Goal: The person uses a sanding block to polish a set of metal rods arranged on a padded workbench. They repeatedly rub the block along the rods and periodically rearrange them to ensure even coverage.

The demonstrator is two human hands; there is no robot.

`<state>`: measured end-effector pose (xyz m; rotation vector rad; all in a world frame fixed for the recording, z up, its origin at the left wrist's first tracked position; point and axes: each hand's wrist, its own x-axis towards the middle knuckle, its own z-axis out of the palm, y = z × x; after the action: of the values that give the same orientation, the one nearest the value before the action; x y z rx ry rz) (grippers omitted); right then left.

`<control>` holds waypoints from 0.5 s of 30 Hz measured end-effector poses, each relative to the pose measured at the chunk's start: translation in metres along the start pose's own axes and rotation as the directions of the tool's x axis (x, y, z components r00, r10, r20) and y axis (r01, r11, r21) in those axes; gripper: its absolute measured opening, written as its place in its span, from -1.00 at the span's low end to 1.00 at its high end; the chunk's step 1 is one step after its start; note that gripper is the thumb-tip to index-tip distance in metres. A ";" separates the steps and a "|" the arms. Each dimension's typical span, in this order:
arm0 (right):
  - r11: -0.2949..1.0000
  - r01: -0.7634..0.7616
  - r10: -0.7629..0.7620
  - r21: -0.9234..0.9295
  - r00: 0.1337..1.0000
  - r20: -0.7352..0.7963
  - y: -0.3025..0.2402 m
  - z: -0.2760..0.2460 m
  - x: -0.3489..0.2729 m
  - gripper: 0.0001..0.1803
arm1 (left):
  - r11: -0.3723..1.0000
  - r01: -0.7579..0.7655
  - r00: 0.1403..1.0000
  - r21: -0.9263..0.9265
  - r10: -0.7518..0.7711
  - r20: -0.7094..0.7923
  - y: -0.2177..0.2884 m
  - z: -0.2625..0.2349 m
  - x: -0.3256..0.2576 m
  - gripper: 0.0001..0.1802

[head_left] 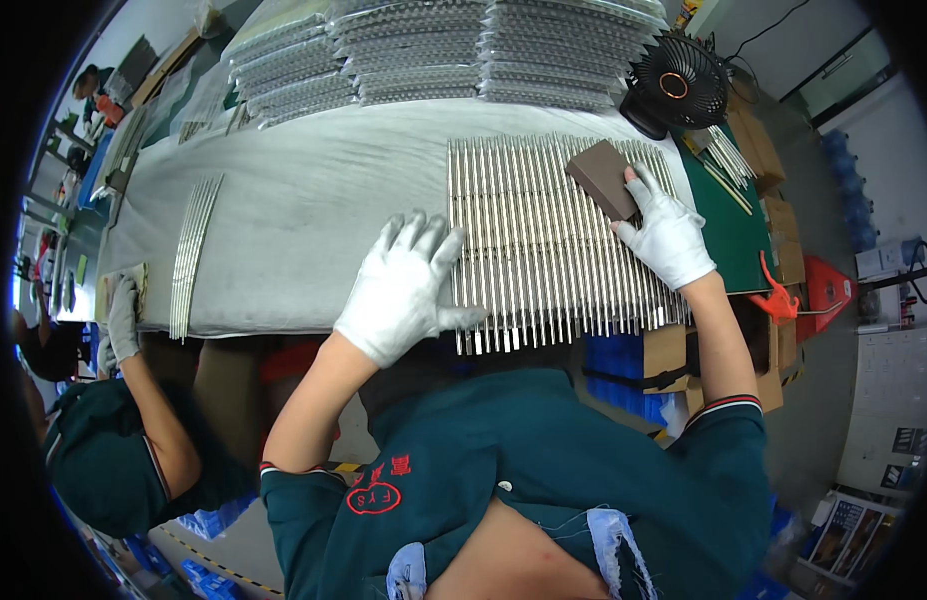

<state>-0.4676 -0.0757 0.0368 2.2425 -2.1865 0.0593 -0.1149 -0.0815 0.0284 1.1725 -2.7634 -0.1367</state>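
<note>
Grey cloth covers the long worktable, and this padded surface takes up most of the view. At its far edge, stacks of clear ribbed plastic trays are piled side by side. Nearer the person, a wide row of bright metal rods is laid out in parallel on the cloth — their near ends reach the table's front edge. A smaller bundle of similar metal rods is set well apart on the left part of the cloth, beside a co-worker's gloved hand at the table's left corner. A black round desk fan is placed at the far right corner, next to a green mat. The left hand, in a white knit glove, is spread flat with fingers open, pressed on the cloth and on the left edge of the rod row; nothing is gripped. The right hand, also gloved in white, is closed around a brown rectangular sanding block — the block is held against the far right part of the rods.
</note>
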 end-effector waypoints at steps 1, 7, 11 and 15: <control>0.999 -0.017 0.017 0.031 1.000 0.017 -0.005 0.000 0.002 -0.21 | 1.000 0.018 0.999 -0.004 -0.018 0.032 -0.002 0.006 -0.018 0.16; 0.979 -0.064 0.070 -0.191 0.997 0.026 0.027 -0.026 -0.004 -0.15 | 0.990 -0.028 0.998 -0.135 0.036 0.054 0.004 0.007 -0.034 0.15; 0.982 0.177 -0.170 0.070 0.981 -0.096 0.035 -0.018 -0.015 -0.10 | 0.966 0.244 0.968 0.083 -0.237 -0.084 -0.080 -0.014 -0.043 0.01; 0.968 0.248 -0.248 0.028 0.969 -0.022 0.025 -0.021 -0.013 -0.15 | 0.531 0.761 0.618 0.372 -0.768 -0.168 -0.248 -0.022 -0.124 0.08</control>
<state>-0.4930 -0.0624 0.0564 2.5007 -1.8902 0.1109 0.1496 -0.1650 0.0049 2.4490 -2.0841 0.3848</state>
